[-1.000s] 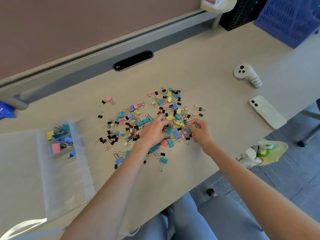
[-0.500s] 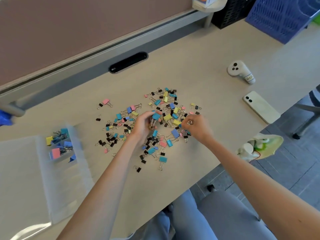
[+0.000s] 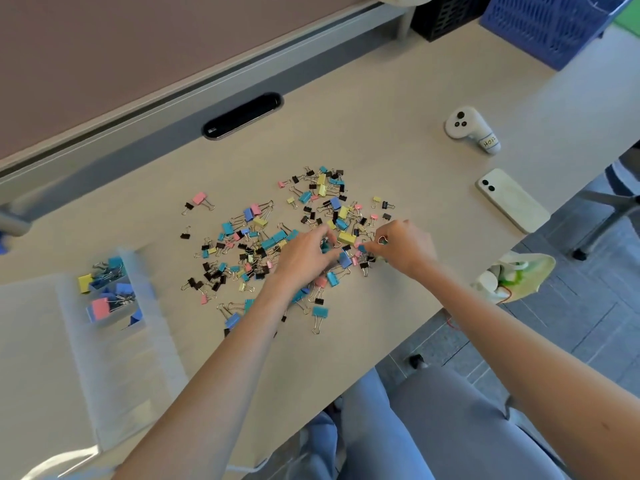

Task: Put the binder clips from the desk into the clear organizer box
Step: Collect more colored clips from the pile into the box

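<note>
Several small binder clips [image 3: 263,233] in black, blue, teal, yellow and pink lie scattered mid-desk. My left hand [image 3: 304,259] hovers over the pile's right part, thumb and fingers pinching a teal clip [image 3: 325,246]. Close to its right, my right hand [image 3: 407,249] is curled round clips, with a wire loop [image 3: 382,240] and a blue clip [image 3: 362,248] showing at the fingertips. The clear organizer box [image 3: 114,368] stands at the left, lid open, with several larger clips [image 3: 104,292] in its far compartments.
A white controller [image 3: 471,128] and a white phone [image 3: 512,199] lie on the desk at the right. A cable slot [image 3: 242,116] sits by the rear partition. A blue basket [image 3: 554,26] and black crate [image 3: 446,15] stand at the back right. A pale bag [image 3: 516,275] hangs past the near edge.
My left hand, which had lifted a blue clip, has dropped back onto the pile and moved right toward my right hand. The right hand stays curled round its clips.
</note>
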`<state>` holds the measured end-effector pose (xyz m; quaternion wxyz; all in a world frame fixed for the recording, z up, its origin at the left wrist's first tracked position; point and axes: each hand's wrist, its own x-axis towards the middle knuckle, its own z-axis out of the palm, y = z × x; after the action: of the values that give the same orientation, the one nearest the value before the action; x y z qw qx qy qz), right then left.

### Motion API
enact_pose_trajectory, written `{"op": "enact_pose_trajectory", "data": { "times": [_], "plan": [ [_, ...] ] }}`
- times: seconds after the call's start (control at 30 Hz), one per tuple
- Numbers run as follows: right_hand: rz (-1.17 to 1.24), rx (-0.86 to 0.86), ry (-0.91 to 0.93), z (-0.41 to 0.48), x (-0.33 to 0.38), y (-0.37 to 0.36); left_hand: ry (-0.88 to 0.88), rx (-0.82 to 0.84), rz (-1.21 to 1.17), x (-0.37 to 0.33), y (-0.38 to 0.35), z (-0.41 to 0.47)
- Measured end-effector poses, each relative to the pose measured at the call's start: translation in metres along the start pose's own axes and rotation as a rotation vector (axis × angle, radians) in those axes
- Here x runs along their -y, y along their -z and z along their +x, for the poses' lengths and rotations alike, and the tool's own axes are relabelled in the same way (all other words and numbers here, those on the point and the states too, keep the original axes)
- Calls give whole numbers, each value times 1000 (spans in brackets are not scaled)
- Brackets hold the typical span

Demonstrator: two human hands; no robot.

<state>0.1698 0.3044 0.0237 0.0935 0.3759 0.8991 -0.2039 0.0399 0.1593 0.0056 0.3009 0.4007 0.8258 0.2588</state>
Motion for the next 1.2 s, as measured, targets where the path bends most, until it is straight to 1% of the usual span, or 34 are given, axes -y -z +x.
{"op": "enact_pose_trajectory", "data": {
  "times": [0.1,0.2,0.33,0.4,0.5,0.63,0.77,0.83,0.93,1.0,1.1,1.2],
  "plan": [
    [-27,-9,-22,0,-3,-3,-24,14,244,-1,-9,3],
    [51,-3,-94,2,-3,-6,-35,-9,334,-5,-15,6],
    [344,88,-242,10,-5,-8,-31,10,327,-5,-22,7],
    [413,137,-279,13,-8,-9,-29,18,317,-2,-25,8],
    [440,170,-296,14,-12,-10,-43,14,316,4,-27,11],
    [406,154,-288,12,-12,-10,-64,57,325,6,-27,11],
    [391,147,-298,9,-16,-11,-105,16,449,5,-32,12],
    [395,169,-295,6,-18,-13,-106,-9,464,5,-32,12],
    [409,175,-292,3,-17,-14,-109,-10,418,5,-27,12],
    [403,152,-283,4,-13,-14,-91,12,336,5,-18,11],
    [401,159,-280,10,-4,-11,-24,23,79,13,-5,8],
    [415,232,-320,19,12,-9,34,12,-170,20,8,5]
  ]
}}
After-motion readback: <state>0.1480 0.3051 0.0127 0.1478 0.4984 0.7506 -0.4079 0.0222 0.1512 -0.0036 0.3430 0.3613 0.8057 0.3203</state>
